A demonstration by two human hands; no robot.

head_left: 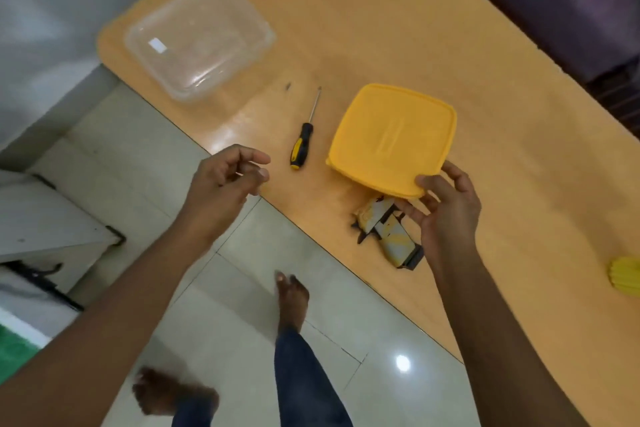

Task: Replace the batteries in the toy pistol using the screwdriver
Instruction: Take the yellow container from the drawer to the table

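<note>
Yellow plastic fills your right hand (446, 215): you pinch the near corner of a square yellow lid (391, 139), thumb on top and fingers curled beneath, and it hangs tilted over the orange worktop (398, 10). Just under that corner lies the toy pistol (388, 232), grey with yellow markings and black parts, on the worktop near its front edge; your right fingers are close above it, and whether they touch it cannot be told. Your left hand (228, 180) hovers at the worktop's edge with fingers loosely curled, holding nothing. Between your hands, the screwdriver (304, 135) lies flat, black-and-yellow handle toward you and its shaft pointing away. A small dark screw (288, 86) rests beyond its tip. Farther off to the left sits a clear plastic container (199, 38).
</note>
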